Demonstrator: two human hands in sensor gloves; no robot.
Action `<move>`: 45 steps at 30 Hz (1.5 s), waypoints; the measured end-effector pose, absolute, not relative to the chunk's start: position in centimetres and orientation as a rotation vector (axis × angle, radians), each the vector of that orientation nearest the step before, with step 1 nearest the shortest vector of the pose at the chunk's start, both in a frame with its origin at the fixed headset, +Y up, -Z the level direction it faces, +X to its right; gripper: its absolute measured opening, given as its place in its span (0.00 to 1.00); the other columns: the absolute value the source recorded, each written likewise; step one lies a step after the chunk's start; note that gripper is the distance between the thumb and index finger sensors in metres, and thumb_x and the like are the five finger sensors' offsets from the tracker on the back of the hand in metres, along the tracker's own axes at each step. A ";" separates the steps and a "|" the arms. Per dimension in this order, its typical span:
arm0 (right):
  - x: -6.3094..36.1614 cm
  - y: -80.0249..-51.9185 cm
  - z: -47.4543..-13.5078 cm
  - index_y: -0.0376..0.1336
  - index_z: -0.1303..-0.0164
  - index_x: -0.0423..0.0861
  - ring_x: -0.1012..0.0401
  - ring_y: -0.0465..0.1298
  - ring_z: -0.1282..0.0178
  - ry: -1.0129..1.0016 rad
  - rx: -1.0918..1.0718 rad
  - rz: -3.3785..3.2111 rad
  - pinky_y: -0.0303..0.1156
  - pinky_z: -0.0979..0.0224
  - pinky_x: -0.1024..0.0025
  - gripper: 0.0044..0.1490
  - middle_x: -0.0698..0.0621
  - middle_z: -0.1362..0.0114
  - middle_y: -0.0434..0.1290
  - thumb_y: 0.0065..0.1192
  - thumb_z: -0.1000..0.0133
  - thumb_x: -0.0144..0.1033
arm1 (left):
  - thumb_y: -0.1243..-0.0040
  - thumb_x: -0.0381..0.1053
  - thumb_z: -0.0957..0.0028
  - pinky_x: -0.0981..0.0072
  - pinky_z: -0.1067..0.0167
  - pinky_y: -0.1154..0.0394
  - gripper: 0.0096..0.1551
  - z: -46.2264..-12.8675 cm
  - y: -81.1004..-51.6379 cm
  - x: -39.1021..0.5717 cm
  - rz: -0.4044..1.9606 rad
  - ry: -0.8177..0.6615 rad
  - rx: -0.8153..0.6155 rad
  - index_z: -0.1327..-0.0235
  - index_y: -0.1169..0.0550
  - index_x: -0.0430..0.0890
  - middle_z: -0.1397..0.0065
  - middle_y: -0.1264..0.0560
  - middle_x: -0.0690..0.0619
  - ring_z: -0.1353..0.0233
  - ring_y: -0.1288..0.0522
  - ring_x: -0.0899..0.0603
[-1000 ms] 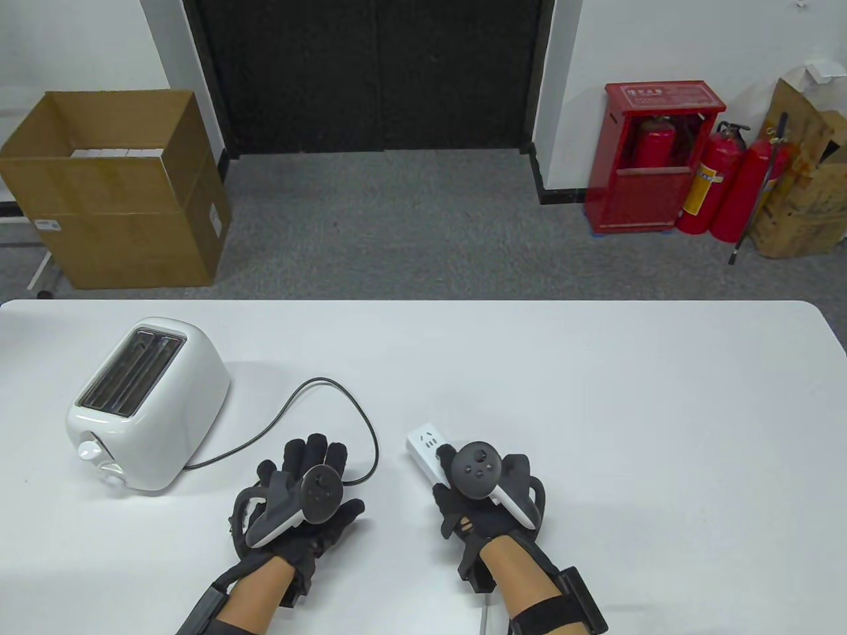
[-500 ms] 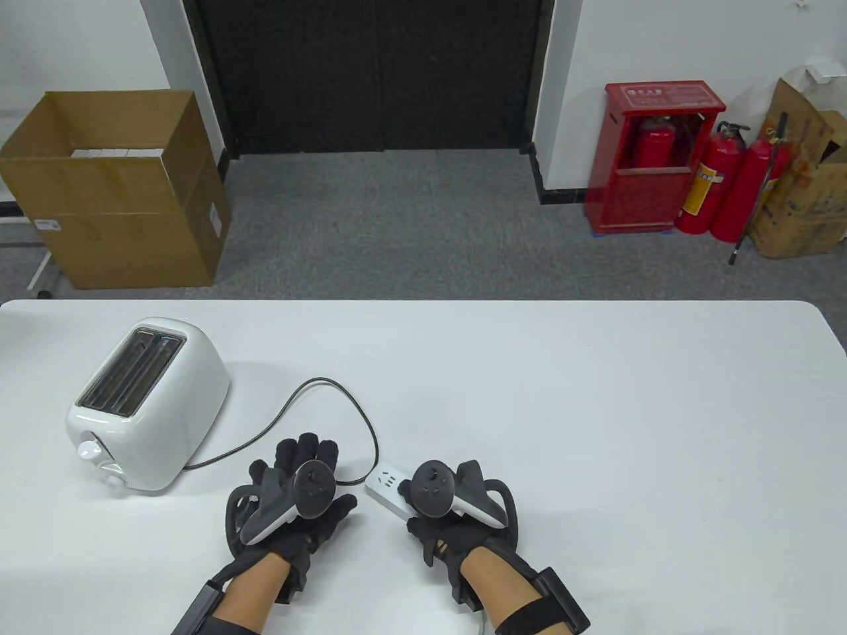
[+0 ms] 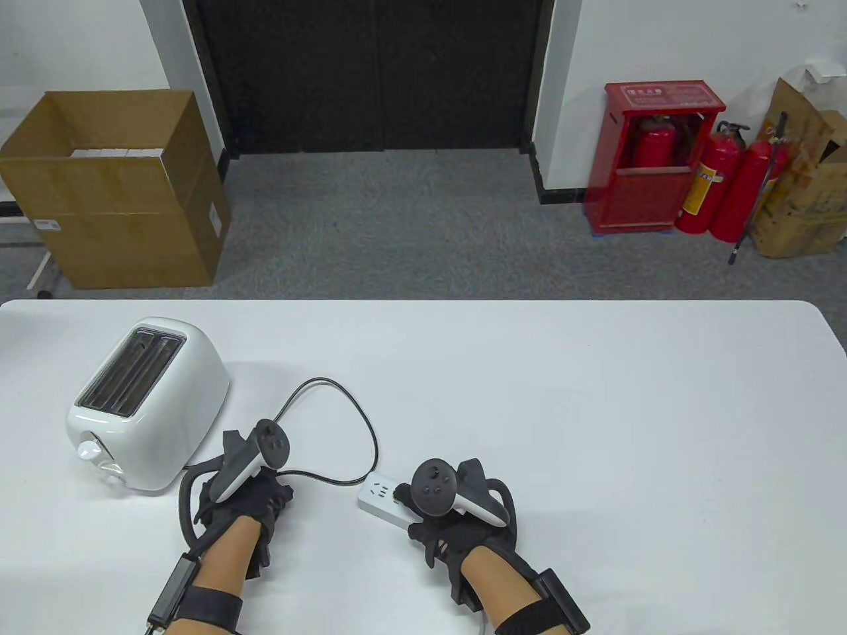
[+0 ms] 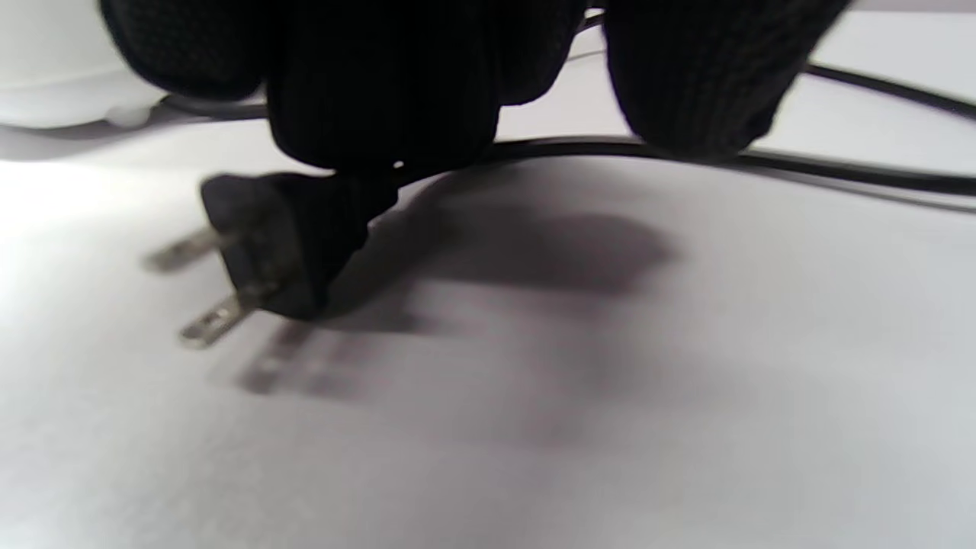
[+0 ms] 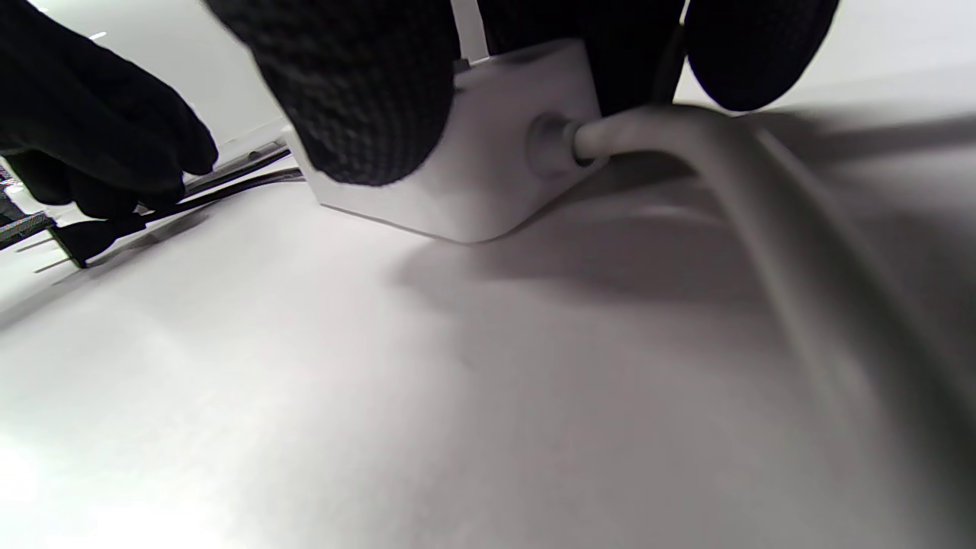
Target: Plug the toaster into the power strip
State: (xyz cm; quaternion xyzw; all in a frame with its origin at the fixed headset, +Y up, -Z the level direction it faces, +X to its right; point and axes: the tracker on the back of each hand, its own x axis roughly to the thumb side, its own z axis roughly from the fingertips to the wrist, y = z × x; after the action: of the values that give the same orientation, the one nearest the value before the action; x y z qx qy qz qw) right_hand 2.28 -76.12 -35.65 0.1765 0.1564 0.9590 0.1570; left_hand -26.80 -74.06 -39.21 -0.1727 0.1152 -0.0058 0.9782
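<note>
Plug in hand, strip braced

Left hand (image 3: 241, 493) pinching toaster (image 3: 149, 413) plug (image 4: 278, 244), prongs free above worktop (image 3: 595, 410); right hand (image 3: 456, 522) gripping power strip (image 3: 380, 499) nearby, likely steadying it for insertion.

One toaster (image 3: 149, 403), one power strip (image 3: 382, 501), two hands (image 3: 241, 493).

We are looking under our left hand (image 4: 396, 76), its gloved fingers (image 4: 701, 76) hanging in from the top edge. They are gripping the black plug (image 4: 278, 244) at its back, and the plug's lower edge is sitting at the white table (image 4: 610, 427). Its two metal prongs (image 4: 206, 324) are pointing left, blurred. The black cord (image 4: 839, 171) is trailing off right, and the toaster (image 4: 53, 84) is showing white at top left.
</note>
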 end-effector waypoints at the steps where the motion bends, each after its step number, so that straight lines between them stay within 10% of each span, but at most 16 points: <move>1: 2.3 -76.1 -35.6 0.57 0.28 0.59 0.42 0.70 0.30 0.449 0.504 2.746 0.69 0.34 0.40 0.41 0.46 0.20 0.65 0.69 0.54 0.43 | 0.33 0.63 0.54 0.43 0.40 0.26 0.40 -39.3 -74.2 -27.0 -0.035 0.242 -0.337 0.30 0.30 0.50 0.36 0.21 0.51 0.41 0.20 0.41; 26: 2.0 -76.1 -35.5 0.53 0.25 0.55 0.42 0.69 0.29 0.485 0.490 2.757 0.68 0.33 0.40 0.45 0.47 0.20 0.64 0.69 0.53 0.43 | 0.40 0.49 0.45 0.44 0.44 0.23 0.23 -40.1 -75.1 -27.2 -0.243 0.225 -0.443 0.38 0.24 0.46 0.43 0.20 0.52 0.48 0.17 0.44; 33: 2.0 -76.1 -35.5 0.53 0.25 0.55 0.42 0.68 0.28 0.500 0.485 2.753 0.68 0.33 0.40 0.45 0.47 0.19 0.63 0.68 0.53 0.43 | 0.35 0.58 0.47 0.38 0.39 0.25 0.37 -39.8 -75.4 -26.2 -0.341 0.258 -0.555 0.27 0.33 0.46 0.32 0.23 0.49 0.35 0.19 0.39; 45: 2.0 -76.1 -35.6 0.54 0.25 0.54 0.41 0.68 0.28 0.512 0.476 2.734 0.67 0.33 0.40 0.45 0.47 0.20 0.63 0.69 0.53 0.42 | 0.39 0.49 0.49 0.44 0.42 0.24 0.25 -40.0 -73.2 -26.1 0.001 0.219 -0.300 0.37 0.28 0.51 0.37 0.22 0.52 0.42 0.19 0.41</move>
State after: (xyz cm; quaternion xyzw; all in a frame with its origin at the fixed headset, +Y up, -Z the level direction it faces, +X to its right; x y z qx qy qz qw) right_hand 2.01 -76.05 -35.61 0.1664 0.1793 0.9565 0.1589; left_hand -26.10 -73.17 -40.00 -0.1490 0.1087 0.0003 0.9829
